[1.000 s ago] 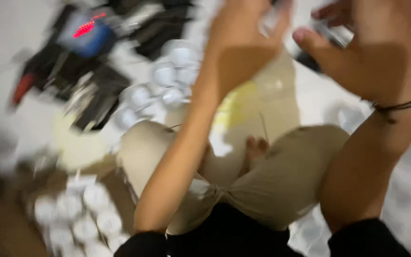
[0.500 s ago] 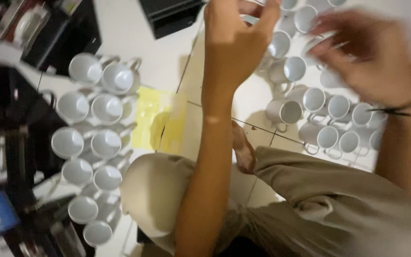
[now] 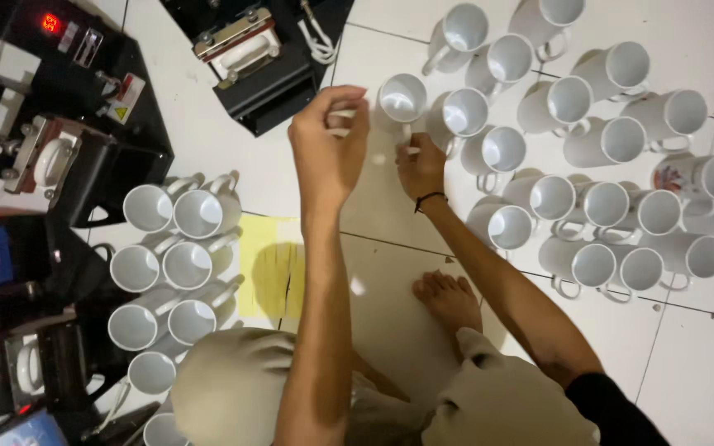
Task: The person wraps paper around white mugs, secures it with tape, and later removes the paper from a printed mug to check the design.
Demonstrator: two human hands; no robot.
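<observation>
Compared w/ the frame half a sec ago, the view is now steady and sharp, and both hands came together over one white mug [image 3: 402, 99] near the top middle; before, they were raised apart and blurred.

Left hand [image 3: 328, 153] is seen from the back, fingers curled in, thumb and forefinger closed on sth small and white just left of the mug's rim. It looks like the handle or a paper edge, I cannot tell which. Right hand [image 3: 421, 168] is lower and just to the right, fingers bent and pressed against the mug's side near the base; a dark cord is around the wrist. Neither hand is spread.

The mug stands on the white tiled floor [image 3: 704, 363], its open mouth toward the camera, at the left edge of a big group of white mugs [image 3: 597, 198] that fills the upper right. A second group of white mugs [image 3: 167, 264] lies in rows at the left, handles pointing up-right. Black heat-press machines [image 3: 68, 124] w/ red displays are along the left side, another black press [image 3: 249, 58] at top. A yellow sheet [image 3: 266, 272] lies on the floor between the left mugs and the left arm. The person's bare foot [image 3: 448, 299] and beige-covered knees [image 3: 233, 388] are at the bottom
</observation>
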